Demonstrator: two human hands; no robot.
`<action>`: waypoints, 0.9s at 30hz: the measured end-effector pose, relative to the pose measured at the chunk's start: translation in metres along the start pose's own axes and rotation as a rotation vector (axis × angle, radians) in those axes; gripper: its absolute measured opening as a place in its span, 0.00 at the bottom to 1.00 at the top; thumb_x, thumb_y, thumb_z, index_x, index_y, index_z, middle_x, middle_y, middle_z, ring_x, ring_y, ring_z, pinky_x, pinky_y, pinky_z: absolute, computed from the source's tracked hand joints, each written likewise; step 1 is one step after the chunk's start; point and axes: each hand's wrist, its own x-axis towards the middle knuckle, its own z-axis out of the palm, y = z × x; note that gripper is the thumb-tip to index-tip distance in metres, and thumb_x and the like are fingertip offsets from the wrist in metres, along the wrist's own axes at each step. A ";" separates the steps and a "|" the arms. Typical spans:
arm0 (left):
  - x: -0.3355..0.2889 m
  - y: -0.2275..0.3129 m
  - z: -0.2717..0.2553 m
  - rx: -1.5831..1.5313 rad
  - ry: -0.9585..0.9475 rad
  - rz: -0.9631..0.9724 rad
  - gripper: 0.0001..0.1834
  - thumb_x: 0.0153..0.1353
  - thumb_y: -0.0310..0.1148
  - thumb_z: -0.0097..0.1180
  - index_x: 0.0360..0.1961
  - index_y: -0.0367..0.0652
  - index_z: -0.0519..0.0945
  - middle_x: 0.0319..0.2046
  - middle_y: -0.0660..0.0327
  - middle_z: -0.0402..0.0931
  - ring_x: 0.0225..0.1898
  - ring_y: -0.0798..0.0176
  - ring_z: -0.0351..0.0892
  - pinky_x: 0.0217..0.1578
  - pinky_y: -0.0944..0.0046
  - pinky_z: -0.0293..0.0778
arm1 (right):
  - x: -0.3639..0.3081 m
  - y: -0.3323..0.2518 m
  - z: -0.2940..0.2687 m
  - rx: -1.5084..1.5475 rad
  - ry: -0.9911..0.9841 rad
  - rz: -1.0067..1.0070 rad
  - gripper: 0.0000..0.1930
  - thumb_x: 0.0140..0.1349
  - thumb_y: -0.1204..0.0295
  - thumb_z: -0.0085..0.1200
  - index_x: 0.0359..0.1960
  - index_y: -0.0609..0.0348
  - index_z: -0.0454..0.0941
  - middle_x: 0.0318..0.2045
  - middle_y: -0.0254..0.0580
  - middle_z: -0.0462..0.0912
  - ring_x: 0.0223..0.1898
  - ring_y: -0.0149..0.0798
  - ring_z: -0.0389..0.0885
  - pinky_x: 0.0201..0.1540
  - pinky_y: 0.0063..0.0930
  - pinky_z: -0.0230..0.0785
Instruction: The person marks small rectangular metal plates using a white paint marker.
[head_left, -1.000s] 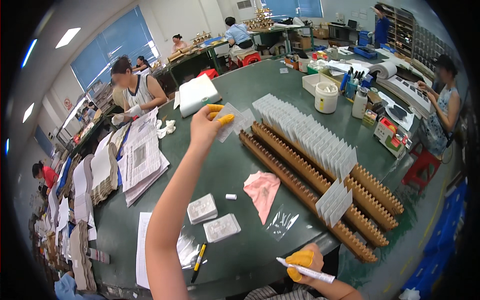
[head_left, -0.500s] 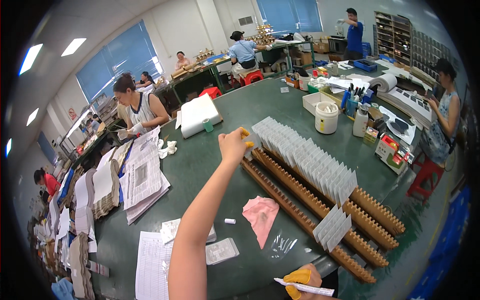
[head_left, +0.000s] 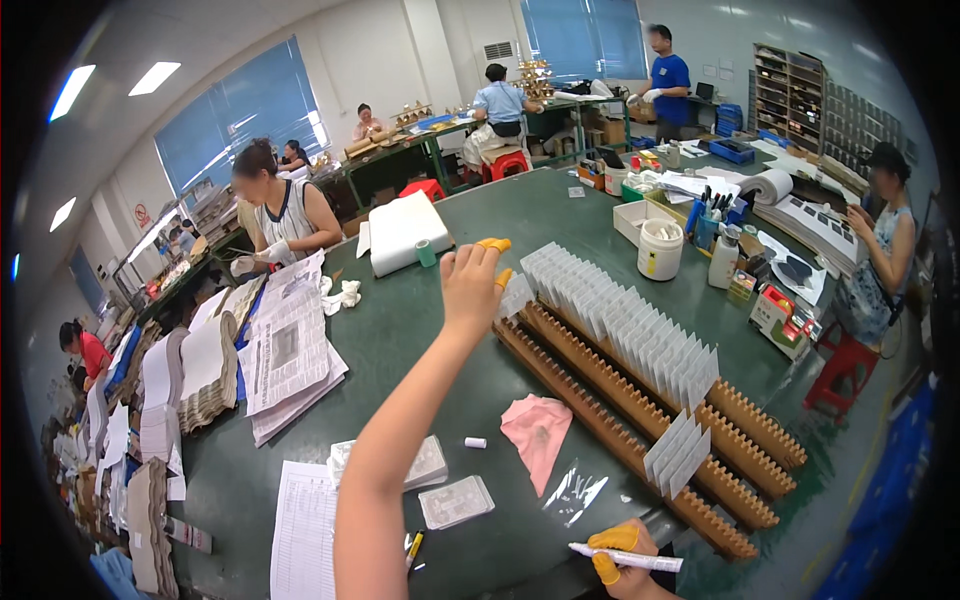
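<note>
My left hand, with yellow finger covers, reaches to the far left end of the notched wooden racks. Its fingers are apart, just above a thin translucent plate standing at that end. Many similar plates stand upright in a row along the racks, and a smaller group stands nearer. At the lower right, my right hand, also with yellow finger covers, grips a white marker pen, its tip pointing left.
Between my arms lie a pink cloth, a white cap, flat plate stacks and a clear film. Left are a printed sheet and newspapers. A white tub stands behind the racks. Several co-workers sit or stand around.
My left fingers have lifted slightly and spread, with the thin plate standing below them. My right hand still holds the marker. The standing person at the back has lowered an arm.
</note>
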 end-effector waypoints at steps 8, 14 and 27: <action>-0.073 0.025 -0.148 -0.267 -0.339 0.152 0.10 0.45 0.32 0.62 0.28 0.42 0.76 0.26 0.60 0.72 0.32 0.56 0.72 0.33 0.60 0.68 | -0.019 0.019 0.007 -0.142 0.065 0.167 0.08 0.57 0.66 0.54 0.28 0.58 0.74 0.28 0.39 0.78 0.30 0.43 0.73 0.36 0.33 0.64; -0.177 0.056 -0.215 -0.187 -0.629 0.299 0.13 0.48 0.37 0.58 0.33 0.43 0.75 0.32 0.62 0.74 0.36 0.62 0.73 0.36 0.65 0.70 | -0.017 0.017 0.015 -0.151 0.133 0.144 0.13 0.60 0.62 0.51 0.32 0.63 0.72 0.31 0.44 0.74 0.32 0.41 0.70 0.36 0.30 0.62; -0.225 0.075 -0.243 -0.041 -0.457 0.173 0.12 0.48 0.30 0.53 0.36 0.41 0.77 0.35 0.59 0.78 0.42 0.60 0.78 0.40 0.65 0.75 | -0.018 0.005 0.035 0.243 -0.104 0.339 0.10 0.59 0.80 0.48 0.43 0.63 0.74 0.36 0.46 0.79 0.30 0.32 0.78 0.34 0.23 0.72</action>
